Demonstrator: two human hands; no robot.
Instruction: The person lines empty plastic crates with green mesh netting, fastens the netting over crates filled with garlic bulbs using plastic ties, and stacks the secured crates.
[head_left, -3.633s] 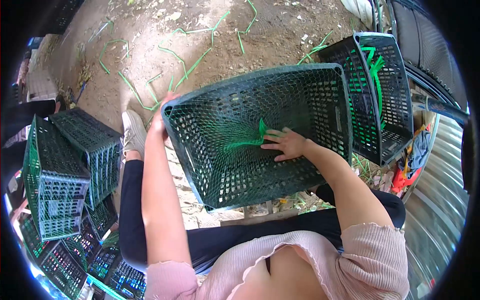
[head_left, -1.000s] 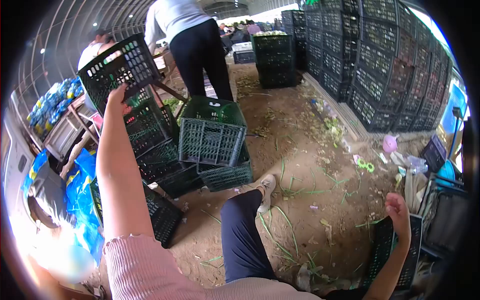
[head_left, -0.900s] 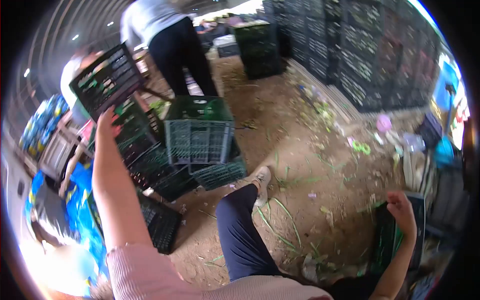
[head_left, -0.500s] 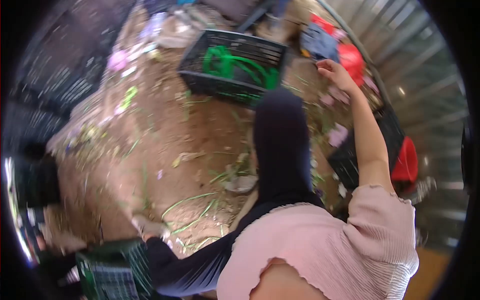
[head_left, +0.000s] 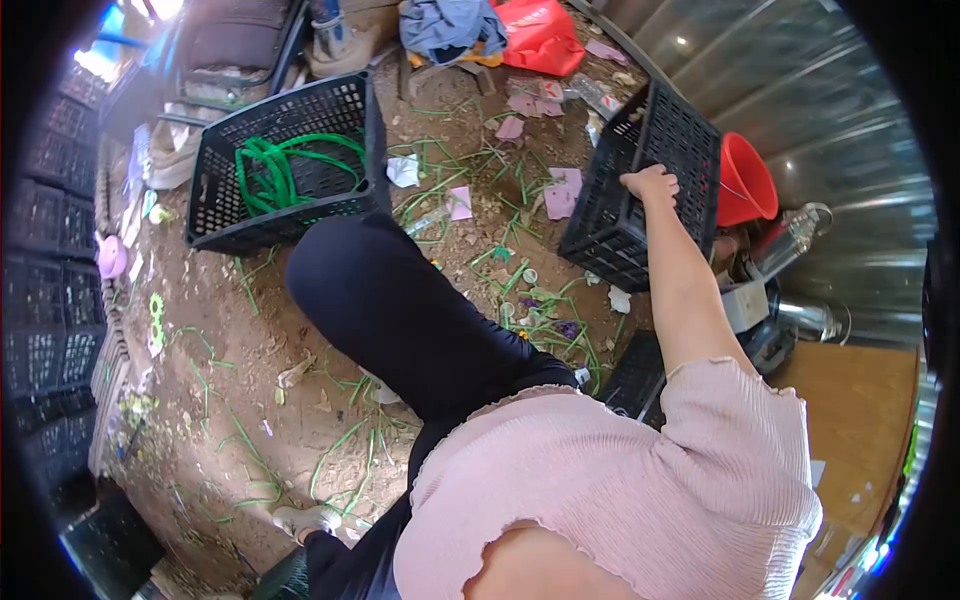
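Note:
My right hand (head_left: 652,186) reaches out to the right side, its fingers curled over the edge of a black plastic crate (head_left: 655,130). That crate is tipped on its side near the metal wall. My left hand is out of view. In front of my bent knee stands another black crate (head_left: 215,222), upright, with a loose tangle of bright green strapping (head_left: 265,180) inside.
A red bucket (head_left: 745,180) stands behind the tipped crate, close to the corrugated metal wall (head_left: 830,130). Green stems and paper scraps litter the dirt floor (head_left: 300,310). Stacked black crates (head_left: 50,280) line the left. A red bag (head_left: 540,35) and grey cloth (head_left: 450,30) lie at the back.
My right hand has come down to the right onto the crate by the wall, taking hold of its edge. The view has turned right, and that crate now stands tipped up.

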